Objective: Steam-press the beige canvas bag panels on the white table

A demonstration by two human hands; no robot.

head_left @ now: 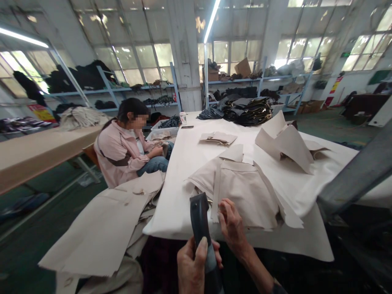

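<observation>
My left hand is wrapped round a black hand-held tool with a greyish handle, its broad head pointing up and away. Just right of the tool's head, my right hand has its fingers curled and pressed together at the near edge of a beige garment. What lies between those fingertips is mostly covered. The garment is spread on the white table, with a stitched strip running down it. A bit of metal zip shows beside the tool's head.
Beige pieces are heaped left of the white table. Another beige piece stands folded at right, a smaller one farther back. Dark garments are stacked at the far end. A seated co-worker handles cloth at left. A grey post slants at right.
</observation>
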